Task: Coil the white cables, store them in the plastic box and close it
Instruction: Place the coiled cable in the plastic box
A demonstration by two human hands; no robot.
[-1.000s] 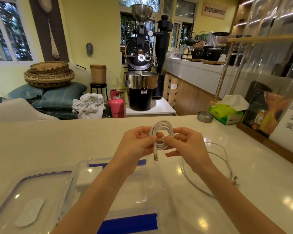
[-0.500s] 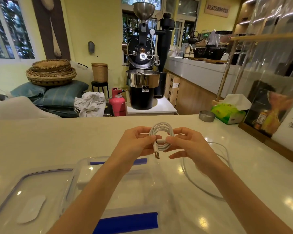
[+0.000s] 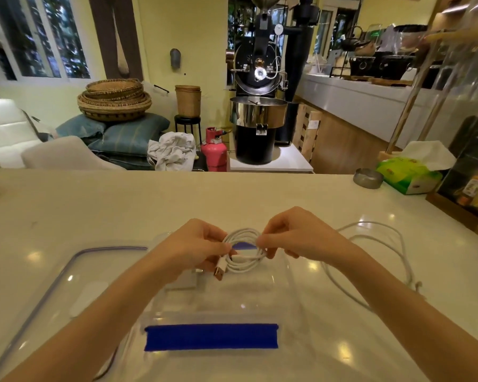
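A small coiled white cable point(image 3: 244, 253) hangs between both hands, directly above the open clear plastic box point(image 3: 293, 304) with blue tape strips. My left hand point(image 3: 196, 249) pinches its left side, where the USB plug sticks out downward. My right hand point(image 3: 290, 238) pinches the coil's right side. A second white cable point(image 3: 392, 260) lies loose and uncoiled on the counter to the right of the box. The box's clear lid point(image 3: 55, 296) with a blue-edged seal lies flat to the left. A white block sits inside the box, partly hidden by my left wrist.
The pale counter point(image 3: 94, 210) stretches ahead. At its far right stand a metal ashtray point(image 3: 368, 177), a green tissue box point(image 3: 406, 175) and a wooden-framed glass display point(image 3: 469, 172). A coffee roaster and baskets are beyond the counter.
Both hands have carried the coiled cable lower and nearer, from above the counter behind the box to over the open box. The head view has tilted downward.
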